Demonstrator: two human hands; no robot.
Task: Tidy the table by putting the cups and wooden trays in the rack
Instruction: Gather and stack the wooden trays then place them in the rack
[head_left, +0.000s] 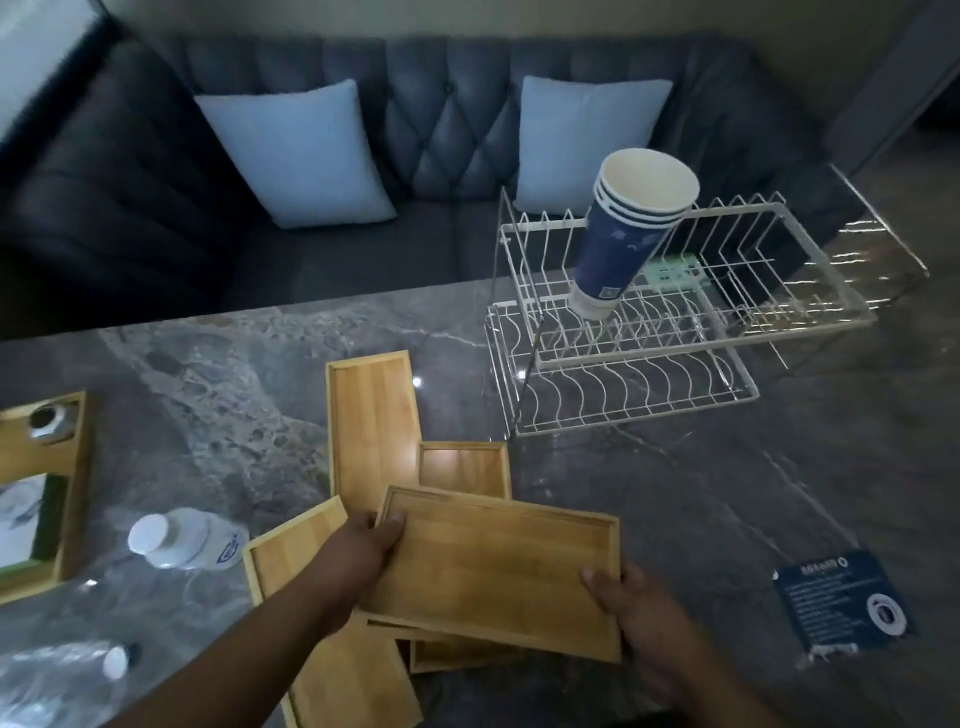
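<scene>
Cups (623, 228) are sitting in the rack (779, 312) at far right corner of table (208, 389), left hand (363, 545) & right hand (628, 603) are gripping top tray (493, 566) nr front edge, other trays (371, 426) are waiting.

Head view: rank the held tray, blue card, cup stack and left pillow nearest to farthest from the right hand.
1. held tray, gripped by the right hand
2. blue card, on the table, right side
3. cup stack, in the rack
4. left pillow, on the sofa
</scene>
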